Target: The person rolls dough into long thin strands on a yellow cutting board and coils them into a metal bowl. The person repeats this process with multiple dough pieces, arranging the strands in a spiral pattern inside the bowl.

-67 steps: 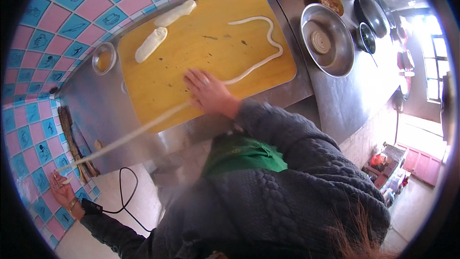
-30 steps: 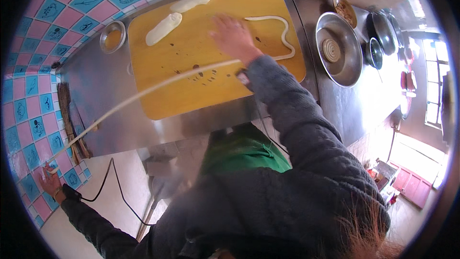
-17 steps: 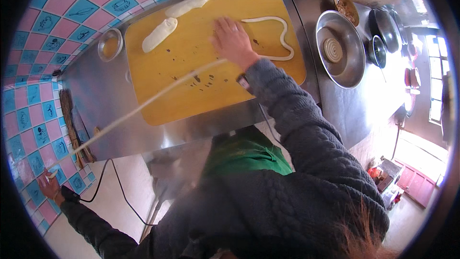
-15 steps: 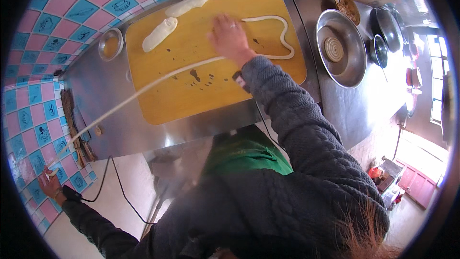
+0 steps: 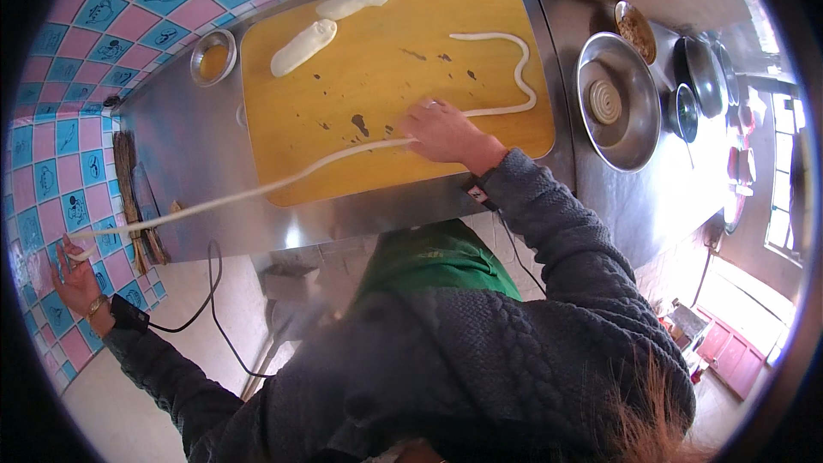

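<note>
A long, thin dough rope (image 5: 291,178) stretches from the yellow board (image 5: 360,103) down to the far left. Its left end loops through my left hand (image 5: 79,285), which holds it out past the counter's end by the tiled wall. My right hand (image 5: 441,130) is closed over the rope near the board's front right, knuckles up. Beyond this hand the rope lies on the board in an S-like bend. Two flattened pieces of pale dough, a near one (image 5: 302,49) and a far one (image 5: 356,0), lie at the board's back left.
On the right a large steel bowl (image 5: 619,150) holds a coiled dough spiral (image 5: 605,101). Behind it stands a bowl of brownish filling (image 5: 634,32), with dark bowls (image 5: 703,77) beside it. A small bowl of yellow liquid (image 5: 213,60) sits left of the board. Bundled sticks (image 5: 129,189) lie at the counter's left end.
My right hand has come down nearer the board's front edge and now closes on the rope. My left hand has risen slightly and moved left. The rope between them now sags in a curve.
</note>
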Motion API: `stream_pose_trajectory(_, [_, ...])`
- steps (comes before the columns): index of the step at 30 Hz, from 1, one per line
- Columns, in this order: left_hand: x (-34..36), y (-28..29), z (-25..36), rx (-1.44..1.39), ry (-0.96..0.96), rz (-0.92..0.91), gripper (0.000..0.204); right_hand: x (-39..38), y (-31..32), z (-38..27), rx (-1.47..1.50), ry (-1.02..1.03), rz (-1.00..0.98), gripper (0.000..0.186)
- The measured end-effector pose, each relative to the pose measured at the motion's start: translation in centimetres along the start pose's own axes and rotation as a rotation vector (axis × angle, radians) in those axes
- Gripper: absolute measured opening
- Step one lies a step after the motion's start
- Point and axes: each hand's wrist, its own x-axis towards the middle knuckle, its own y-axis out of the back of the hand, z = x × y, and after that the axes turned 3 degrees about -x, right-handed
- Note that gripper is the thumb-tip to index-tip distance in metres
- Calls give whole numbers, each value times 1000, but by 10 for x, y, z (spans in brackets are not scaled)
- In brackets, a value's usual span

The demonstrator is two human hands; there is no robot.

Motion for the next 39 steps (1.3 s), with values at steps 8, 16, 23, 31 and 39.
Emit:
stream_pose_trajectory(8, [-13,0,-47,18,197,9,69,-11,60,67,136,-369,135,37])
stream_pose_trajectory(16, [-9,14,-101,3,187,251,75,155,-17,-52,-128,-571,323,78])
stream_pose_trajectory(23, [-26,9,-75,-3,180,96,70,65,-19,-81,75,-46,5,73])
stream_pose_trajectory(31, [-114,-169,-154,-19,273,-321,68,110,-43,-55,-229,-341,239,74])
stream_pose_trajectory(39, [-232,-345,-282,-480,805,-619,60,-47,24,-108,244,-648,113,56])
